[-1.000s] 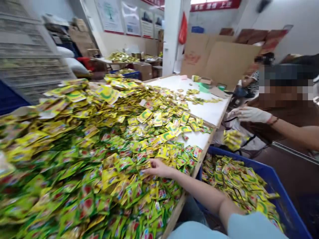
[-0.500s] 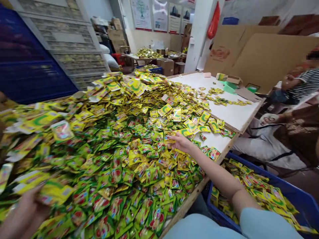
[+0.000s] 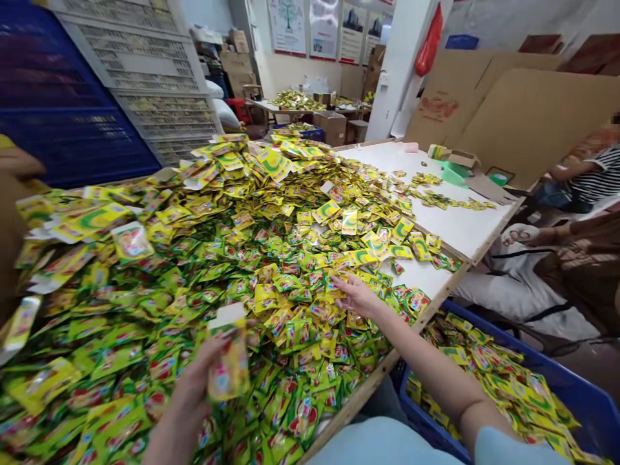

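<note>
My left hand (image 3: 194,371) is closed around a small yellow carton (image 3: 230,361), held upright above the pile with its white flap sticking up at the top. Motion blurs the carton's print. Farther right, my right hand (image 3: 357,295) reaches over the heap, its fingertips pinching a small yellow packet (image 3: 334,279). Beneath both hands spreads a deep pile of green and yellow packets (image 3: 290,329) with red printing. Several flattened yellow cartons (image 3: 90,219) lie along the left and far parts of the pile.
A blue crate (image 3: 557,365) of yellow cartons stands by my right side, below the wooden table edge (image 3: 358,400). Seated people (image 3: 571,258) are at the right. Another person's arm (image 3: 19,165) shows at far left. Green containers (image 3: 454,173) sit on the white tabletop (image 3: 472,226).
My left hand has moved right from the lower left corner, carrying a yellow carton now turned upright. My right hand has shifted only slightly. The view has swung a little left.
</note>
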Demonstrator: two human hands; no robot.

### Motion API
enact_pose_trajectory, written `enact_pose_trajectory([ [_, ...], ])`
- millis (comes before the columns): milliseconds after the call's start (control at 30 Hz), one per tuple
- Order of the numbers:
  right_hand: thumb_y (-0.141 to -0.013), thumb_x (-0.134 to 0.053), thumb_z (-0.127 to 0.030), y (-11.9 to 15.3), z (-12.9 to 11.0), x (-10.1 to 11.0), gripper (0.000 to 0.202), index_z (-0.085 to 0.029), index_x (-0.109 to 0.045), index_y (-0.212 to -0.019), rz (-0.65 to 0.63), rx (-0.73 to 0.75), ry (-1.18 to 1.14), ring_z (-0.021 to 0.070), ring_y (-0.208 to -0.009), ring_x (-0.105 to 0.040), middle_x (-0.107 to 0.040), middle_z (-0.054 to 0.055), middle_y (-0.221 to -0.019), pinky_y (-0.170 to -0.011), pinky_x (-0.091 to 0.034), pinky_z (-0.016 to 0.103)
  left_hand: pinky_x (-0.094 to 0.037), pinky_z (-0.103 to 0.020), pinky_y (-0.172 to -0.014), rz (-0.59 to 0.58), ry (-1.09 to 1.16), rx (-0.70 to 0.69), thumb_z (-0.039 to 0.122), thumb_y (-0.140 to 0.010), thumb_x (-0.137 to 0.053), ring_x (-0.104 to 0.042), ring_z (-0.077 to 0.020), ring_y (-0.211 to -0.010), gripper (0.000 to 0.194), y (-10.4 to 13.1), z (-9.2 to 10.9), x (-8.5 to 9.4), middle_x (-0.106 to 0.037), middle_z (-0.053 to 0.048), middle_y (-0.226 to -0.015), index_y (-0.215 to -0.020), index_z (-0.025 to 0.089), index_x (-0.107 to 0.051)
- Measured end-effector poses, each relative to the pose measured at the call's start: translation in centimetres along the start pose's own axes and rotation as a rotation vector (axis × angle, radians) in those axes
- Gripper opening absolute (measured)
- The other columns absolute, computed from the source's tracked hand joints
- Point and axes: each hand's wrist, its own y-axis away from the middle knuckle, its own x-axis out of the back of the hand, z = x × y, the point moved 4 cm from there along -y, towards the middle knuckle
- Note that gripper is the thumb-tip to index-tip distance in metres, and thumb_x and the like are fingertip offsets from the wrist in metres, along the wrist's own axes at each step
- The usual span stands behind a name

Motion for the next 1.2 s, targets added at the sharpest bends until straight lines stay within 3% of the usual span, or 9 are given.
enact_pose_trajectory([
  [100,-0.071,-0.079,-0.051,0.7,-0.9,-1.9,0.043,-0.023,-0.051,-0.085,-0.03,0.004,0.015,0.005,-0.038,-0.049,-0.056,-0.008,-0.068,-0.034,-0.03,0.018,-0.058,-0.032,-0.074,-0.226,0.03,0.013,0.048,-0.06,-0.083,-0.072,-0.0256,-0.086,0.043,0.8,-1.2,-4.3,-0.077,-0.008,-0.097,-0.091,0.019,-0.076],
  [200,-0.077,-0.075,-0.046,1.6,-2.8,-5.0,0.034,-0.024,-0.057,-0.096,-0.064,0.101,0.125,0.005,-0.036,-0.043,-0.057,-0.006,-0.068,-0.034,-0.031,0.02,-0.056,-0.036,-0.079,-0.257,-0.015,-0.025,0.046,-0.06,-0.083,-0.071,-0.0261,-0.084,0.042,0.8,-2.1,-7.3,-0.075,-0.008,-0.088,-0.089,0.017,-0.071],
  [333,-0.085,-0.067,-0.034,3.1,-5.5,-8.9,0.016,-0.025,-0.063,-0.098,-0.122,0.513,0.497,0.0156,-0.07,-0.06,-0.061,0.002,-0.087,-0.062,-0.052,0.029,-0.054,-0.036,-0.082,-0.243,-0.132,-0.131,0.042,-0.062,-0.084,-0.067,-0.0233,-0.084,0.045,0.9,-2.5,-9.1,-0.072,-0.005,-0.09,-0.096,0.019,-0.064],
  [433,-0.089,-0.061,-0.023,4.0,-5.7,-10.3,0.013,-0.025,-0.066,-0.101,-0.24,0.656,0.795,0.0201,-0.096,-0.058,-0.056,0.006,-0.1,-0.083,-0.052,0.036,-0.053,-0.036,-0.085,-0.255,-0.189,-0.225,0.036,-0.068,-0.08,-0.065,-0.0235,-0.091,0.054,1.2,-2.3,-9.5,-0.069,-0.006,-0.101,-0.113,0.021,-0.057],
  [667,-0.087,-0.063,-0.015,4.8,-6.2,-9.9,0.018,-0.021,-0.064,-0.105,-0.427,0.36,1.157,0.0189,-0.091,-0.057,-0.056,0.006,-0.1,-0.081,-0.048,0.033,-0.046,-0.038,-0.101,-0.285,-0.38,-0.352,0.019,-0.076,-0.07,-0.049,-0.0289,-0.128,0.072,1.3,-2.7,-9.5,-0.046,-0.013,-0.144,-0.138,0.024,-0.034],
  [767,-0.087,-0.064,-0.017,5.1,-6.7,-9.4,0.023,-0.019,-0.058,-0.108,-0.458,0.345,1.049,0.0154,-0.082,-0.058,-0.061,0.005,-0.1,-0.072,-0.047,0.027,-0.049,-0.038,-0.096,-0.35,-0.38,-0.282,0.023,-0.08,-0.069,-0.054,-0.0289,-0.123,0.076,1.4,-2.9,-9.5,-0.048,-0.014,-0.142,-0.142,0.023,-0.026],
  [967,-0.085,-0.061,-0.009,5.8,-4.3,-8.5,0.012,-0.018,-0.066,-0.078,-0.456,0.476,1.031,0.0133,-0.066,-0.056,-0.063,0.0,-0.07,-0.065,-0.043,0.024,-0.043,-0.039,-0.104,-0.464,-0.476,-0.234,0.02,-0.083,-0.063,-0.051,-0.0271,-0.128,0.084,2.5,-3.3,-10.1,-0.046,-0.017,-0.145,-0.149,0.022,-0.011],
  [1067,-0.085,-0.065,-0.013,6.3,-3.4,-8.2,0.008,-0.017,-0.072,-0.086,-0.529,0.368,1.027,0.0138,-0.067,-0.06,-0.068,0.002,-0.074,-0.066,-0.045,0.024,-0.039,-0.041,-0.107,-0.488,-0.564,-0.199,0.018,-0.083,-0.059,-0.048,-0.0279,-0.131,0.084,2.8,-4.1,-10.3,-0.048,-0.018,-0.143,-0.151,0.019,-0.009],
  [1200,-0.094,-0.058,-0.021,7.0,-4.1,-7.2,0.015,-0.017,-0.072,-0.096,-0.446,0.366,1.049,0.0147,-0.071,-0.063,-0.07,0.006,-0.084,-0.066,-0.046,0.025,-0.042,-0.041,-0.104,-0.492,-0.551,-0.167,0.015,-0.082,-0.055,-0.058,-0.0237,-0.115,0.086,2.8,-4.2,-10.6,-0.052,-0.017,-0.139,-0.151,0.018,-0.003],
])
